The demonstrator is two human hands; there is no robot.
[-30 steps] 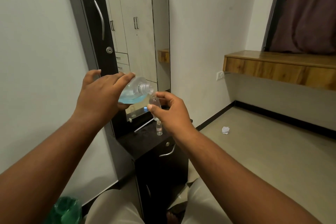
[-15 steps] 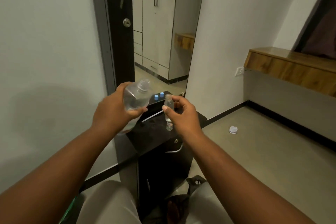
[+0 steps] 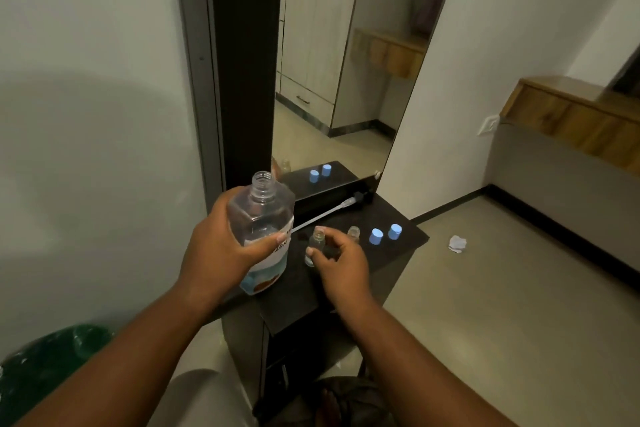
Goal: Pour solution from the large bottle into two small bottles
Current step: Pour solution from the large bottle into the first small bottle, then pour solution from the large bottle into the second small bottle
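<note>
The left hand (image 3: 221, 246) grasps the large bottle (image 3: 262, 229) around its body, thumb across the label, fingers wrapped behind. The large bottle is uncapped and stands nearly upright, its open neck leaning slightly toward 12 o'clock, its base over the near-left part of the dark cabinet top (image 3: 408, 236). A shallow layer of blue solution sits at its base.

The right hand (image 3: 341, 265) pinches the first small bottle (image 3: 314, 246) between thumb and curled fingers, at 3 o'clock from the large bottle and just beside it. This bottle is upright and uncapped. Whether its base touches the cabinet top cannot be told.

The second small bottle (image 3: 353, 231) stands upright and uncapped on the cabinet top, at 2 o'clock from the right hand, apart from it. Its fill level cannot be told.

Two blue caps (image 3: 376, 236) stand on the cabinet top at 3 o'clock from the second small bottle, near each other, not touching. A white dip tube with a dark pump head (image 3: 332, 211) lies on the cabinet top at 12 o'clock from the small bottles, its head toward the mirror (image 3: 346, 62).

The mirror stands at the rear edge of the cabinet top. A crumpled white scrap (image 3: 457, 243) lies on the floor at 3 o'clock from the cabinet. A green bag (image 3: 48, 367) shows at 8 o'clock, beside the left forearm.
</note>
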